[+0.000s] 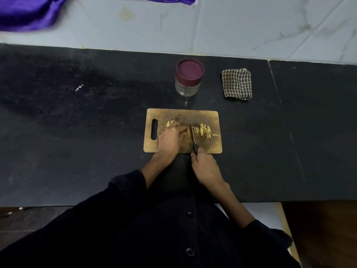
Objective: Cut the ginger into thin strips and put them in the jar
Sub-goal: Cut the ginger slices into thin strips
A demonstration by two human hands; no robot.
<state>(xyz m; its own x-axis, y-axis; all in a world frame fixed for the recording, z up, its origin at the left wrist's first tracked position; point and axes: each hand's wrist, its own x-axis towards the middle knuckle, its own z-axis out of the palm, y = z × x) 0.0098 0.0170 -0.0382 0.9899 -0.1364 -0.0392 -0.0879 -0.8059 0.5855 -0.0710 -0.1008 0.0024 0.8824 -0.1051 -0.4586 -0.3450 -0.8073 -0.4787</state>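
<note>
Top left there was a purple cloth [29, 14] bunched up on the pale tiles behind the dark counter [77, 113]. Moving right, a wooden board [183, 115] sat on the counter with its handle slot on the left side. The left hand [171, 139] was on the board, fingers curled down over the uncut ginger [170, 123], pinning it in place; a bit of yellow poked out past the knuckles. Just right of those fingers the knife [192, 136] stood blade down on the board, tip pointing away from the person. The right hand [205, 167] was clenched round the black handle at the board's near edge. Right of the blade lay a loose pile of strips [204, 130], all on the board. Behind the board stood the jar [188, 82], clear glass with its maroon lid on, looked empty. Further right was a folded checked rag [236, 83], well apart from the jar
</note>
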